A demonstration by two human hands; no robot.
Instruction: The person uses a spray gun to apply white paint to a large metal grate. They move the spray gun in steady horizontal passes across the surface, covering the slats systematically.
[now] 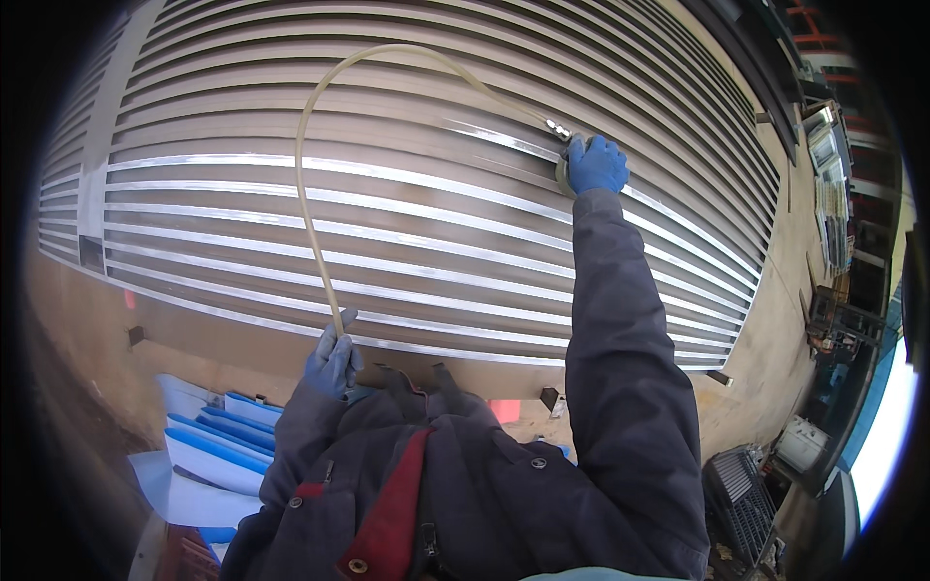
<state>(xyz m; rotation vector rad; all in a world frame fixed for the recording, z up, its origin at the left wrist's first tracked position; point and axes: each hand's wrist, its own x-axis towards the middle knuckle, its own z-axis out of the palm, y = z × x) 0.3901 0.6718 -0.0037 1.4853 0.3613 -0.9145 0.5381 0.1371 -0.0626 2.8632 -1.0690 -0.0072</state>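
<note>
In a blue glove, my right hand (599,165) is closed over an air sander (563,178), mostly hidden under the palm, which rests on a slatted metal panel (242,225). A metal fitting (558,130) joins the tool to a pale, clear air hose (303,174). That hose loops far over the slats and back toward me, where my left hand (332,368), also gloved, grips it just off the panel's near edge. Slats on the near side shine bright; those on the far side look dull and brownish.
White and blue sheets or pads (218,441) are stacked at the lower left. On the right lie a dark grille-like piece (741,499), a whitish box (802,443) and racks of metal parts (831,213). Small brackets (549,399) stick out below the panel's near edge.
</note>
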